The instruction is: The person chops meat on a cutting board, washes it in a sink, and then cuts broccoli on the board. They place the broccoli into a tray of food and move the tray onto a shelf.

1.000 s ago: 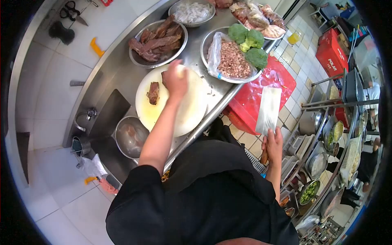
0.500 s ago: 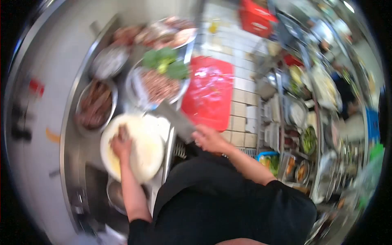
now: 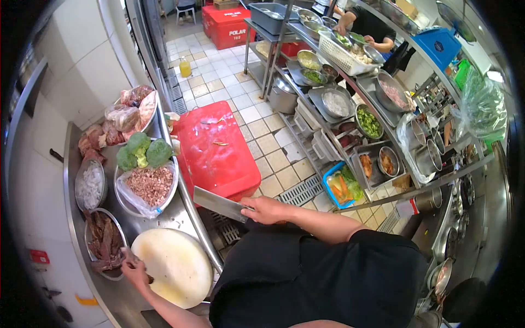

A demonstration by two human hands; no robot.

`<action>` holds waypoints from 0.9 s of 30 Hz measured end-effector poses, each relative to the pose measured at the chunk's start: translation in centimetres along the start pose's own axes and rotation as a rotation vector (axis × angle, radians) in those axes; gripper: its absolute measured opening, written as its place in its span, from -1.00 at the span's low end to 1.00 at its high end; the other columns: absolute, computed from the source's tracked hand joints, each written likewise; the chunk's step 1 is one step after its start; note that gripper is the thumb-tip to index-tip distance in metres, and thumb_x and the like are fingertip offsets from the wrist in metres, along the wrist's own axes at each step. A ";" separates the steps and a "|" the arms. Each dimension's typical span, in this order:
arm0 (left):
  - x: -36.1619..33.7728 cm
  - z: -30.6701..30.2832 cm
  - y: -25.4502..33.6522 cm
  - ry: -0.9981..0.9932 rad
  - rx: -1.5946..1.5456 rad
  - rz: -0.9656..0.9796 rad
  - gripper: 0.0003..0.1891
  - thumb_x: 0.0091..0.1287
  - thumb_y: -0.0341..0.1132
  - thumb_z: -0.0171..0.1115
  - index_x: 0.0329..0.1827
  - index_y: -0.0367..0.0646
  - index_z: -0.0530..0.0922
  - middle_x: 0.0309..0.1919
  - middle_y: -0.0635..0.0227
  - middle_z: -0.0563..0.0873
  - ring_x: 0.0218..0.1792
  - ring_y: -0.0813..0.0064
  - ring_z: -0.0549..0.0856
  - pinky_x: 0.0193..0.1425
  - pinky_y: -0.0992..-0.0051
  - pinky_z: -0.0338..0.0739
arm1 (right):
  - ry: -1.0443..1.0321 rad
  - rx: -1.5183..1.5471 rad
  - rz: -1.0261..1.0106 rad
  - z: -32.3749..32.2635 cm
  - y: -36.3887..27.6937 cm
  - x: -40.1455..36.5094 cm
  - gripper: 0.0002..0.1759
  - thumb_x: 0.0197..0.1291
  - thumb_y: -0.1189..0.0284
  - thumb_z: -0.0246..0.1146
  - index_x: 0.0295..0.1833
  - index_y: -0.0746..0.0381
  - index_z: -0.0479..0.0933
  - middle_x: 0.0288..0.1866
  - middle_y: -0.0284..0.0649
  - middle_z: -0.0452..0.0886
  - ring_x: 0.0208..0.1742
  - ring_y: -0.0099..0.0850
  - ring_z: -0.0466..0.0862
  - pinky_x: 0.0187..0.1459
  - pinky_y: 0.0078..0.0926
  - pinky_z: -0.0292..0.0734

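In my right hand (image 3: 265, 210) is a cleaver (image 3: 217, 204), gripped by the handle, its broad blade pointing left over the counter's front edge. My left hand (image 3: 135, 271) is closed at the left rim of the round white cutting board (image 3: 178, 262). A piece of brown meat (image 3: 127, 253) pokes out from its fingers. Right beside that hand stands a metal bowl (image 3: 121, 232) of long dark meat strips (image 3: 104, 240). A few small dark crumbs lie on the board.
Behind the board, a bowl holds bagged chopped meat (image 3: 150, 186) and broccoli (image 3: 143, 150). Raw meat chunks (image 3: 123, 117) fill another bowl. A red cooler (image 3: 219, 147) stands on the tiled floor (image 3: 276, 156). Shelving (image 3: 350, 115) with food containers is at right; a co-worker's hands (image 3: 347, 22) are beyond.
My left hand has moved from the middle of the board to its left rim, by the meat bowl. The cleaver stays in my right hand. The view has turned and sharpened.
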State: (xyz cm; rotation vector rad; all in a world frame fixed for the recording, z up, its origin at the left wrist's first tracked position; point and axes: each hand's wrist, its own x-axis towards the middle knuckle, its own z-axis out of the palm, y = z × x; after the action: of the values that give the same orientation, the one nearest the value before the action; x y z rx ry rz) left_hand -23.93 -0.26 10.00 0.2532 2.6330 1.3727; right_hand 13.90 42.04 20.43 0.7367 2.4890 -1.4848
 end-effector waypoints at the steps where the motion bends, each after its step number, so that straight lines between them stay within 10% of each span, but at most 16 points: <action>1: 2.3 -1.5 -1.2 0.134 0.182 0.165 -0.60 0.03 -0.37 0.41 -0.07 -0.31 0.56 -0.02 0.05 0.59 -0.04 0.08 0.64 0.19 0.14 0.54 | 0.013 -0.002 0.004 0.0 0.2 -0.2 -0.62 0.59 0.18 0.14 0.21 0.26 0.52 -0.03 0.22 0.72 0.07 0.26 0.71 0.09 0.14 0.58; 3: 6.2 -3.6 -2.0 0.274 0.359 0.346 -0.58 0.04 -0.37 0.39 -0.03 -0.32 0.56 -0.01 0.03 0.62 -0.07 0.05 0.66 0.17 0.11 0.55 | 0.037 0.001 -0.020 -0.1 -0.1 -0.7 -0.62 0.59 0.17 0.14 0.22 0.26 0.51 -0.02 0.23 0.72 0.09 0.26 0.70 0.11 0.15 0.58; 14: 13.8 -8.3 1.6 0.199 0.794 -0.009 -0.31 -0.05 -0.13 0.48 0.25 -0.10 0.63 0.17 -0.03 0.74 0.21 -0.17 0.68 0.35 -0.06 0.49 | 0.086 -0.070 -0.104 2.1 1.8 -2.7 -0.66 0.58 0.18 0.15 0.17 0.23 0.52 -0.18 0.18 0.72 -0.05 0.23 0.72 0.00 0.15 0.55; 23: 12.9 -8.9 -4.4 0.442 0.507 0.341 -0.19 0.19 -0.24 0.56 0.54 -0.19 0.46 0.46 -0.07 0.54 0.46 -0.06 0.52 0.57 0.06 0.38 | 0.090 -0.082 -0.093 2.3 2.0 -3.2 -0.66 0.59 0.18 0.14 0.15 0.24 0.52 -0.18 0.18 0.71 -0.03 0.24 0.71 0.00 0.18 0.54; 27: 10.4 -10.2 -7.6 0.420 0.153 0.166 -0.22 0.31 -0.28 0.50 0.59 -0.22 0.39 0.53 -0.02 0.47 0.51 0.03 0.47 0.59 0.09 0.36 | 0.057 -0.128 -0.159 2.2 2.3 -2.6 -0.66 0.59 0.17 0.13 0.14 0.24 0.51 -0.16 0.18 0.71 0.00 0.24 0.71 0.01 0.18 0.55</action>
State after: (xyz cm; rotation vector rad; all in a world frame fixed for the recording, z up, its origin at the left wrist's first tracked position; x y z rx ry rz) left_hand -36.86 -10.34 8.90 0.2274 3.1325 1.4042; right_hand 17.00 40.22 18.45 0.5795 2.7119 -1.3525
